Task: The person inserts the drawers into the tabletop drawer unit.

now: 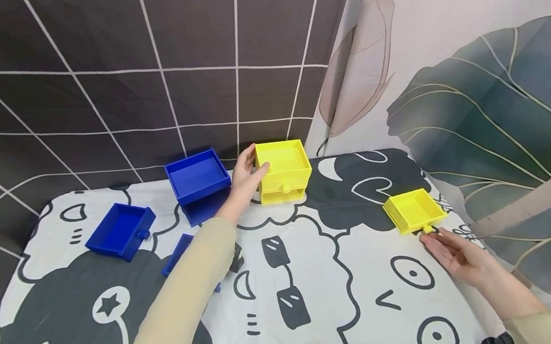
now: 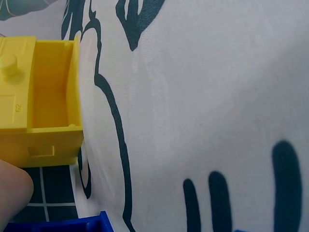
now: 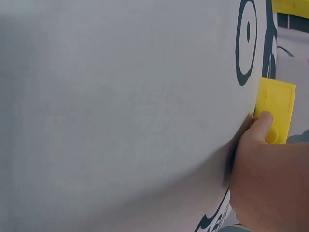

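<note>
The left hand (image 1: 243, 184) grips the left side of the yellow drawer cabinet (image 1: 284, 181) at the frame's centre. The right hand (image 1: 462, 259) — fingers loosely extended — is at the knobbed yellow drawer (image 1: 415, 210), right of frame; contact is unclear. A blue cabinet (image 1: 199, 178) stands left of centre.

The left arm (image 1: 188, 300) was stretched forward, the left grip (image 1: 247, 181) wrapped round the left side of the yellow cabinet (image 1: 286, 179). The right grip (image 1: 462, 259) was held well right of the cabinet, fingers extended.
</note>
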Available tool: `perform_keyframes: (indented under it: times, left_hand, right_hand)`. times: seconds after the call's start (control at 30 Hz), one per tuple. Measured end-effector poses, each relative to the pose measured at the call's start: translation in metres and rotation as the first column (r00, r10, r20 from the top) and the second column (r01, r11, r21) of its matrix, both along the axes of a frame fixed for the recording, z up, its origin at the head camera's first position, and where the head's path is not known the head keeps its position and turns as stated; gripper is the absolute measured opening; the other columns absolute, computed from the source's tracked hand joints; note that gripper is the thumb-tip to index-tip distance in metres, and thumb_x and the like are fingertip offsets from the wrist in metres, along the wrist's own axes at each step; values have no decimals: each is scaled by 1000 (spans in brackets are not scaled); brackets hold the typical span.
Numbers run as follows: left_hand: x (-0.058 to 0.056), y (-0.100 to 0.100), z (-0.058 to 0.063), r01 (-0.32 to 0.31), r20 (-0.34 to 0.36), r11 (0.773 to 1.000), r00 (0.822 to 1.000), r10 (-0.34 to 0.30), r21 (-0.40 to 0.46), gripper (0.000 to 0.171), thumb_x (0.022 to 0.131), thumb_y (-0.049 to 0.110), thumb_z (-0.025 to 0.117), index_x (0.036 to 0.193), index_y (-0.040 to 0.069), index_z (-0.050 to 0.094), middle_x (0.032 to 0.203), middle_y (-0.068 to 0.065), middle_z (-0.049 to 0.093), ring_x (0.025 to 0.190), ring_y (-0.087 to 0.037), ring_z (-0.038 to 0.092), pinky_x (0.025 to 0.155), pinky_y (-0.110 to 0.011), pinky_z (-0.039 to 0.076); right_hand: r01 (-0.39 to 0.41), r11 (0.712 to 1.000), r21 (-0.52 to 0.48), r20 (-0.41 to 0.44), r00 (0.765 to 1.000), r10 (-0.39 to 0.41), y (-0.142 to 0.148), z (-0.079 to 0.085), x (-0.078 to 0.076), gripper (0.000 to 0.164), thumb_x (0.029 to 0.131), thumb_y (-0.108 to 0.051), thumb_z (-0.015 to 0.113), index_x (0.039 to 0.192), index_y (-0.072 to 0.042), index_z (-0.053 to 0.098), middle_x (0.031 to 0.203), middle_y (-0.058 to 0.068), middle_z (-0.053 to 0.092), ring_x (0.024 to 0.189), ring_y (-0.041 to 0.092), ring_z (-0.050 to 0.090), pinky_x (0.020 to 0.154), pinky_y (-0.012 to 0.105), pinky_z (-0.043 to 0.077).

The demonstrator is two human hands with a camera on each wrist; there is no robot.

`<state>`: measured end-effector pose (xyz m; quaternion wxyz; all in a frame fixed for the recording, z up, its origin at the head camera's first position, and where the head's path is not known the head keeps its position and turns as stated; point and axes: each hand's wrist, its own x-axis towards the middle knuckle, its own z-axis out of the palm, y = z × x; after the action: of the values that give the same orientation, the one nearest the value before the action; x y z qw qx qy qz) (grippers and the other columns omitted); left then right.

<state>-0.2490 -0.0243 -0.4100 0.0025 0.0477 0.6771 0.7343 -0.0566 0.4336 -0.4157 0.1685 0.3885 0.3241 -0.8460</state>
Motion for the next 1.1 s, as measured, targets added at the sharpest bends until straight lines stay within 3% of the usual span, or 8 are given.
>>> perform_keyframes:
  times: [0.43,1.1]
  left_hand:
    - [2,1,1,-5,6,1000,1000,5,-9,69,102,4,66,164,7,36,171,-13,38,161,-28,34,137,-39,23]
    - [-1,0,-3,-5,6,1000,1000,5,19,70,101,1,67,163,4,36,170,-16,38,161,-30,33,137,-40,22]
  right_hand:
    - [-15,999,33,-7,1000,16,-7,2,-10,27,104,-27,68,88,-9,80,94,7,83,97,19,82,102,20,58]
    - [-49,987,152,20,999,46,-15,0,-16,24,100,-30,75,81,-14,80,87,2,81,87,9,81,89,13,61]
